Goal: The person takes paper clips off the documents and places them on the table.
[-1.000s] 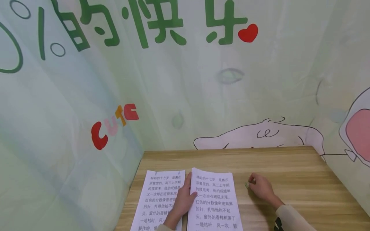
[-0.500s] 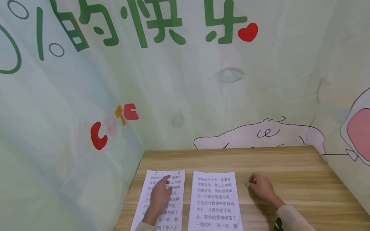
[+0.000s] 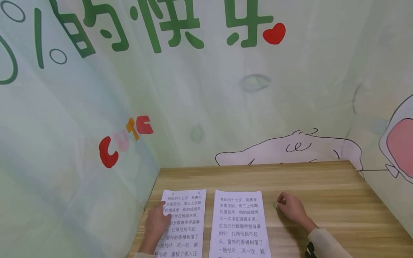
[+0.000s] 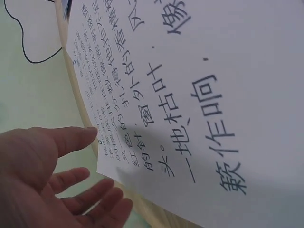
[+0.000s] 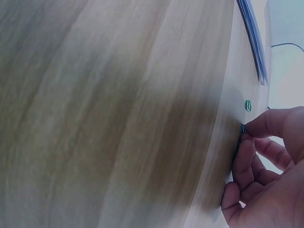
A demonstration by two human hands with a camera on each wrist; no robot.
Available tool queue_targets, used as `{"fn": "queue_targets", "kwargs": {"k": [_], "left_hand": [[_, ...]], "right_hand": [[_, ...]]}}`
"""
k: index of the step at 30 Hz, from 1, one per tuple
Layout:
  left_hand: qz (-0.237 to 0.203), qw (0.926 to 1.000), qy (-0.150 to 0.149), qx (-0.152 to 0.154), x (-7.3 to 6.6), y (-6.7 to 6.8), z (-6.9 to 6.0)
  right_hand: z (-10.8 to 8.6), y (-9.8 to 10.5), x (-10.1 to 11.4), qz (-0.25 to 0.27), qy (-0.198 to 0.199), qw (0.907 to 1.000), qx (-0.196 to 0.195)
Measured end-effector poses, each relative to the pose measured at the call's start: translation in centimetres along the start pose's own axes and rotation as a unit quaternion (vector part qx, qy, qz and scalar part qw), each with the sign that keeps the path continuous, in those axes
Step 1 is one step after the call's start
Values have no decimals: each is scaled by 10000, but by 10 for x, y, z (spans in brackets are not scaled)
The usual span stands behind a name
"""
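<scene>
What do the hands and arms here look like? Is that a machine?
No, a person's: the left hand and right hand are bare. The right sleeve is pale beige, with a dark patch at its edge; only a sliver of the left sleeve, also pale, shows.

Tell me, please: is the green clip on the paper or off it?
Off. The green clip lies on the table near the right hand; a gap separates it from the nearest paper.

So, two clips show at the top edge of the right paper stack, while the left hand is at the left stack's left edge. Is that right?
Not quite: the two clips are at the top edge of the left stack, as the head view shows.
</scene>
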State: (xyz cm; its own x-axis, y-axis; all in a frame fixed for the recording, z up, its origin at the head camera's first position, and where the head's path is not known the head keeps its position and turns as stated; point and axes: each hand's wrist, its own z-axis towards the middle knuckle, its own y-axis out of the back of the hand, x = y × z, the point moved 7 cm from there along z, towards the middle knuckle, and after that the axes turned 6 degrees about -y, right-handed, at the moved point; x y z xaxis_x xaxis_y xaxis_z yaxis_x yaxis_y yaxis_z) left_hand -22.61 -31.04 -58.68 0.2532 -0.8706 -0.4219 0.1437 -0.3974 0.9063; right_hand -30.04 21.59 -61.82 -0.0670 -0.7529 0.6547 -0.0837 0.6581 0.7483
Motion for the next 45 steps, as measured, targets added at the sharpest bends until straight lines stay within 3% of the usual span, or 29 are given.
{"fn": "queue_targets", "kwargs": {"k": [7,18,26,38,45], "left_hand": [[269,9971,511,497,16,-9,-5],[94,9971,633,410,19,-13,-3],[-105,9983,453,365,21,-14,-3],[-249,9985,447,206,16,-19,-9],[-331,9994,-65,49,22,-14,-10]], "right_hand": [[0,1,0,0,87,9999,-108],[-2,0,-2,90,74,9998,-132],[-1,-1,-3,108,105,9997,-185],[-4,0,-2,122,128,9994,-301],[-5,2,-1,97,70,9995,-302]]}}
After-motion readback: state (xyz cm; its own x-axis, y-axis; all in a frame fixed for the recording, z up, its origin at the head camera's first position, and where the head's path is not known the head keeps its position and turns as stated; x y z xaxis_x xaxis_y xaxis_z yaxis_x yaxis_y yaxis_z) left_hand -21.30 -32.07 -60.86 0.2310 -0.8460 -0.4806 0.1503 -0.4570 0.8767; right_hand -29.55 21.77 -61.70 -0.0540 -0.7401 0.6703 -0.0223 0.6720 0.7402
